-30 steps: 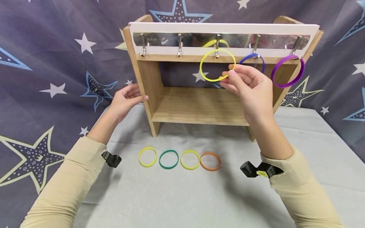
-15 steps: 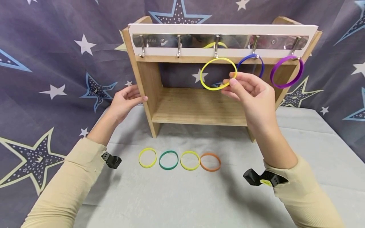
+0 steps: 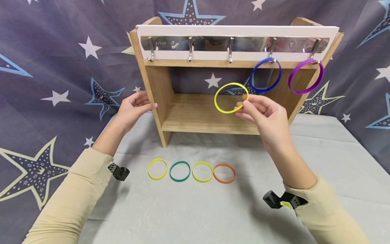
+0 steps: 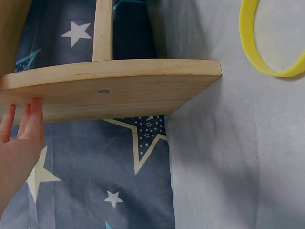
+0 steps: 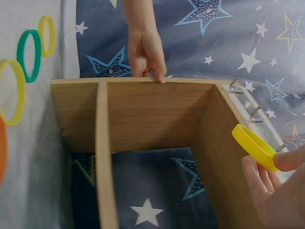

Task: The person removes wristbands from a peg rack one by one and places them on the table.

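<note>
My right hand pinches a yellow silicone wristband between thumb and fingers, in front of the wooden shelf and below the middle hook. My left hand touches the shelf's left side panel, its thumb on the front edge and fingertips against the outer face. A blue wristband hangs on the fourth hook from the left. A purple wristband hangs on the rightmost hook. These hooks belong to a shiny metal hook rail along the top of the shelf.
On the grey cloth lie a yellow band, a green band, another yellow band and an orange band, in a row before the shelf. A dark star-patterned curtain stands behind and beside it.
My right hand has lowered the yellow wristband from the middle hook's height to in front of the shelf opening. The blue wristband now shows fully. My left hand has stayed put.
</note>
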A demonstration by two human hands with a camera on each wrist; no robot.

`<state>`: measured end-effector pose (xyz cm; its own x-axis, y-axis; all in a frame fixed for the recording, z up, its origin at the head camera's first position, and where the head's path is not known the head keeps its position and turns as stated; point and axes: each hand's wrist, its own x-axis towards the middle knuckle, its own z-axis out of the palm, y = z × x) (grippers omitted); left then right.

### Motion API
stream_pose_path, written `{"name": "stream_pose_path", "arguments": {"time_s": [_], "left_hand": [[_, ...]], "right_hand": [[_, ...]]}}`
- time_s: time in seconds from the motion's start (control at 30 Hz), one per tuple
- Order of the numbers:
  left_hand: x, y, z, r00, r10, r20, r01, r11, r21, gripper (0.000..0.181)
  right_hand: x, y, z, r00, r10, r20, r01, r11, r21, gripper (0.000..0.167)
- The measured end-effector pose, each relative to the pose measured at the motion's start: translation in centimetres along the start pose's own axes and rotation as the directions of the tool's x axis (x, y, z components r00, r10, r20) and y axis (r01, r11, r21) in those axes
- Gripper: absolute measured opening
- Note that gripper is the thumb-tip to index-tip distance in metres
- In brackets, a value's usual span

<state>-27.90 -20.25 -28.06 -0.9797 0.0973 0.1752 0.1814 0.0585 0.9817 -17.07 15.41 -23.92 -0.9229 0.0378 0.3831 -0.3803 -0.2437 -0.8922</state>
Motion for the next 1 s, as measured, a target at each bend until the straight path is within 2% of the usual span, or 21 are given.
{"name": "stream_pose_path", "arguments": {"time_s": [0.33,0.63,0.87,1.0], "left_hand": [[0.0,0.0,0.0,1.0,-0.004,-0.001,0.004,1.0,-0.005,0.056],[-0.1,0.1,0.0,1.0,-0.013,0.001,0.013,1.0,-0.009,0.057],[-0.1,0.0,0.0,1.0,-0.001,0.003,0.001,1.0,-0.021,0.056],[-0.1,0.1,0.1,1.0,0.01,0.001,-0.01,1.0,-0.016,0.056]], "right_hand": [[-0.7,2.6,-1.0,0.988,0.154,0.015,-0.154,0.988,-0.003,0.014],[-1.2,4.0,-1.6,0.951,0.31,0.009,-0.31,0.951,-0.009,0.007],[-1.7,5.0,-2.6,0.926,0.376,0.01,-0.375,0.925,-0.054,0.018],[-2.1,5.5,-3.4,0.915,0.404,0.01,-0.403,0.914,-0.056,0.015]]}}
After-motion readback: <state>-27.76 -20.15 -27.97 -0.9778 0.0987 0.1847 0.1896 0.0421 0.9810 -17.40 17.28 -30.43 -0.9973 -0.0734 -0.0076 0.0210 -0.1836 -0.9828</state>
